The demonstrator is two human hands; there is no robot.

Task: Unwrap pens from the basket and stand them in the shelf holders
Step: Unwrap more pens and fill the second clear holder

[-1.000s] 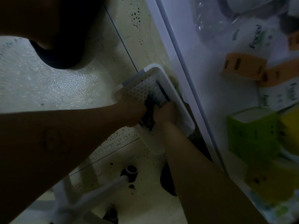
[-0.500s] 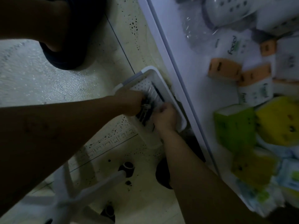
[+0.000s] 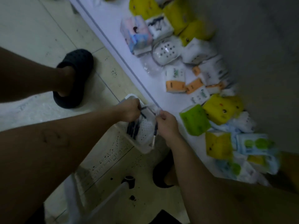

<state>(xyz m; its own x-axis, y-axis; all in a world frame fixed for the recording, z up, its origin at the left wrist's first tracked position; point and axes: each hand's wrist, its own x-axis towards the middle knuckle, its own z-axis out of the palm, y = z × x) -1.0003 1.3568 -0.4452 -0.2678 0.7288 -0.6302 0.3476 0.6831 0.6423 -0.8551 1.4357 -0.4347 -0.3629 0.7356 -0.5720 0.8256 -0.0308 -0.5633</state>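
- The wrapped pen (image 3: pixel 154 132) is now out of the heap. Half a second ago it lay among the others; now it hangs tip-down over the near right side of the basket (image 3: pixel 144 147), in its clear sleeve.
- The right grip (image 3: pixel 167 125) has risen from the basket floor and is clamped on the top of that sleeve, thumb and fingers pinching it just under the shelf edge.
- The left grip (image 3: pixel 129 110) has also come up from the pile. Its fingers are curled round a dark pen (image 3: pixel 143 109) at the far end of the basket. I cannot tell whether that one is wrapped.
- The remaining pens (image 3: pixel 131 129) lie in a loose dark bundle on the perforated bottom, between the two grips.
- The basket sits on the floor (image 3: pixel 48 29), against the foot of the shelf (image 3: pixel 129 50).
- My reading is that the picking step is done and the unwrapping comes next. The sleeve is held at one end, so the other grip would need to free itself to pull the pen out.
- The view has swung along the shelf to the tissue packs (image 3: pixel 195 119) and a white perforated case (image 3: pixel 165 50). No pen holders are in sight.
- A dark slipper (image 3: pixel 74 78) stands on the floor to the left.
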